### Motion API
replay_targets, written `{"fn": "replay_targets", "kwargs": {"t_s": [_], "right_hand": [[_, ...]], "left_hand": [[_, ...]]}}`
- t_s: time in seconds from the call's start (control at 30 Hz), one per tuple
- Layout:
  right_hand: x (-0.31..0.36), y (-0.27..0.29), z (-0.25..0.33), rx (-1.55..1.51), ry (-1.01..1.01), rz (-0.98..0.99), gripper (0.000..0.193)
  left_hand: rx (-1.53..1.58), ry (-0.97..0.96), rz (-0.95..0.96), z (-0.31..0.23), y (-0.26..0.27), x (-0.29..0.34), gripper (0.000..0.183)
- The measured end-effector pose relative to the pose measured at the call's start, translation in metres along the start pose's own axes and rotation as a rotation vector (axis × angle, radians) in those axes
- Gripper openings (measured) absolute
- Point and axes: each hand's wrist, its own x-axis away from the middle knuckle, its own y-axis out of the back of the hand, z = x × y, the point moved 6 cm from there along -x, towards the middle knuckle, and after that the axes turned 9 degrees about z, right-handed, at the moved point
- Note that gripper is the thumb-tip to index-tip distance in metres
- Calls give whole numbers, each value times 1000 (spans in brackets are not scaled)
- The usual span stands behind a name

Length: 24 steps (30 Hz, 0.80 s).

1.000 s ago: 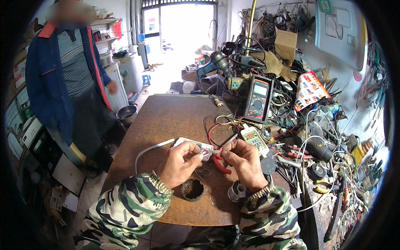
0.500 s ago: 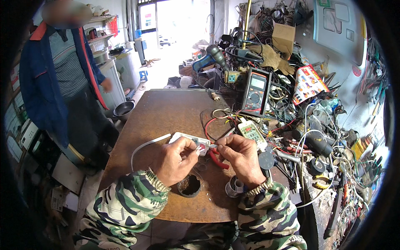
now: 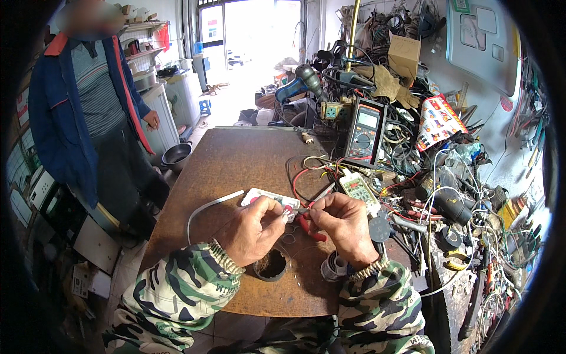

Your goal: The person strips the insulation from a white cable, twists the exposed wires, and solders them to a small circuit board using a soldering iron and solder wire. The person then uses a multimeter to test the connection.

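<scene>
Cluttered repair shop, bright doorway (image 3: 253, 53) at the far end, and a brown wooden tabletop (image 3: 218, 159) running up the middle. Whoever's working has camo sleeves (image 3: 183, 286) on and both hands close together over the near half of it. Left hand (image 3: 254, 231) has thumb and index finger pinched on a tiny pale bit (image 3: 286, 217), right by the end of an opened white case (image 3: 253, 196). Right hand (image 3: 343, 221) is pinching too, fingers narrow on a thin little piece (image 3: 301, 210) pointing at the left fingertips. Honestly both bits are too small from this angle for me to say what they are.

That white case lies on the tabletop just beyond the left hand, with a white cable (image 3: 204, 210) curving off its left end. Red-handled tool (image 3: 311, 230) lies between the hands, a round black cup (image 3: 273, 278) with brown stuff inside is near the left wrist, and a spool (image 3: 332, 268) sits by the right one. Multimeter (image 3: 364, 133) leans up further back, next to a massive heap of wires (image 3: 401, 141). Someone in a blue jacket (image 3: 65, 135) stands off to the left.
</scene>
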Motion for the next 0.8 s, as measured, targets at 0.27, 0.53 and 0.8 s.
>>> {"fn": "replay_targets", "kwargs": {"t_s": [0.27,0.53,0.8], "right_hand": [[-1,-1,-2,11,0,18,2],[0,-3,-1,-5,-19,55,2],[-1,-2,-3,-32,-13,53,2]], "left_hand": [[-44,-6,-1,-4,0,-1,10],[-86,-65,-44,-5,0,0,9],[-105,-48,-32,-11,0,0,10]]}}
